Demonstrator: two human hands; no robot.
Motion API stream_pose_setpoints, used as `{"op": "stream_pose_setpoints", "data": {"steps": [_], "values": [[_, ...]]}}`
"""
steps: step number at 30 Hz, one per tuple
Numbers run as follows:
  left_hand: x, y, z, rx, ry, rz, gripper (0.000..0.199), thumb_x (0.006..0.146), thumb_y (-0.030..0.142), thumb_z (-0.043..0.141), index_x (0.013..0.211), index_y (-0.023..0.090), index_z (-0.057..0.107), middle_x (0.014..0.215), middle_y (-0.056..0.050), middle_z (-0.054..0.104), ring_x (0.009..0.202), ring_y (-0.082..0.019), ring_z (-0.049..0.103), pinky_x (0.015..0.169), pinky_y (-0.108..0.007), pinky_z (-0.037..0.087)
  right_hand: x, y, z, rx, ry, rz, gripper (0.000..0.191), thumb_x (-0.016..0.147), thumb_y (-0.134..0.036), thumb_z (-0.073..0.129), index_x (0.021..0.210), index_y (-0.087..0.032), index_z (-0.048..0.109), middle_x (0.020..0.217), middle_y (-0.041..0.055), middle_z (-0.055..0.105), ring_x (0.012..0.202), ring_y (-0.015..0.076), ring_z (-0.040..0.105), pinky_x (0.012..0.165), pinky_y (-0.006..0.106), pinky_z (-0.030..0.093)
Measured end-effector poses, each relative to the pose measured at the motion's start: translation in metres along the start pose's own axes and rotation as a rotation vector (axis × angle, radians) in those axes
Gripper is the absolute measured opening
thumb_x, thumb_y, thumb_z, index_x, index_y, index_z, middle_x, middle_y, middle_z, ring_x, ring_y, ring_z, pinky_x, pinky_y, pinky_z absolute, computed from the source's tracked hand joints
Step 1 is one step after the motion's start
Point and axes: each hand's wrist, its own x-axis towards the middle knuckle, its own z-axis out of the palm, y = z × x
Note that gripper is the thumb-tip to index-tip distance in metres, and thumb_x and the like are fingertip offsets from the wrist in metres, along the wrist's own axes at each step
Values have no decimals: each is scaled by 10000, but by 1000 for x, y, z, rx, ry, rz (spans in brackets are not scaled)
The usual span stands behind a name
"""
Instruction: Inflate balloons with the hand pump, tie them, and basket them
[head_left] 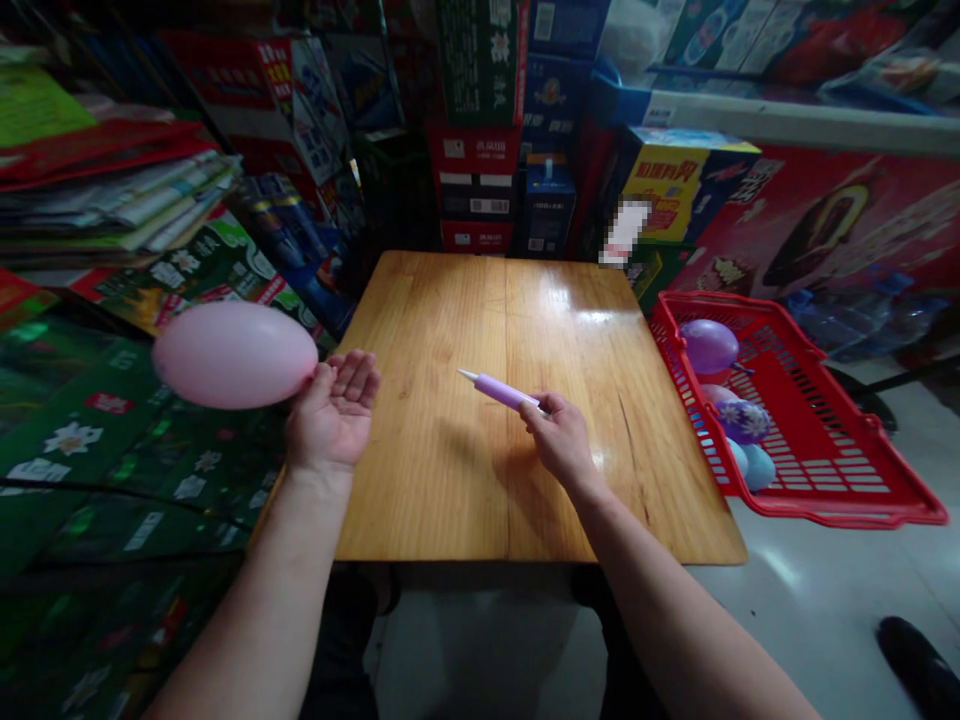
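Note:
A pink inflated balloon (pixel 236 356) is at the left, its neck end pinched between the thumb and a finger of my left hand (pixel 331 412); the other fingers are spread with the palm up. Over the middle of the wooden table (pixel 442 300), my right hand (pixel 556 430) grips the rear end of a purple balloon pump (pixel 501 391). The pump's white nozzle points left, toward the balloon but apart from it.
On the right stands a red basket (pixel 814 440) with several small balloons, among them a purple one (pixel 709 346). Stacked boxes (pixel 477 150) line the back. Green cartons (pixel 135 440) and a paper pile (pixel 112 195) are on the left. A dark shoe (pixel 916 665) shows at lower right.

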Motion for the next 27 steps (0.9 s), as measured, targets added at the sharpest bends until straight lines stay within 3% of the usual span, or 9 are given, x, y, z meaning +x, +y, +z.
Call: {"op": "stream_pose_setpoints", "data": {"steps": [9, 16, 21, 27], "values": [[-8, 18, -28, 37, -74, -1, 110, 921, 259, 638, 943, 170, 699, 1002, -74, 771, 1023, -206, 724, 868, -332, 589, -10, 14, 55, -344, 58, -246, 297, 854, -406, 631, 1047, -185, 676, 952, 107, 691, 892, 254, 620, 805, 377, 459], [-19, 43, -52, 6, -140, -46, 116, 897, 252, 665, 944, 159, 715, 1058, -88, 759, 1070, -225, 704, 876, -335, 576, -6, 33, 60, -371, 207, -376, 432, 832, -426, 663, 1161, -150, 623, 1100, 143, 635, 1048, 281, 587, 949, 436, 456], [-28, 53, -67, -5, -108, -55, 114, 887, 261, 671, 919, 159, 712, 1043, -89, 758, 1043, -216, 711, 862, -324, 566, -16, 17, 68, -466, 289, -480, 418, 851, -386, 635, 1188, -141, 603, 1249, 185, 580, 1208, 314, 505, 1045, 491, 394], [-54, 49, -81, 26, -117, -109, 155, 832, 274, 748, 917, 152, 705, 1063, -106, 753, 1037, -212, 712, 841, -306, 544, -45, -23, 93, -571, 209, -478, 439, 824, -343, 659, 1217, -151, 614, 1401, 214, 504, 1271, 351, 458, 1053, 529, 353]]}}
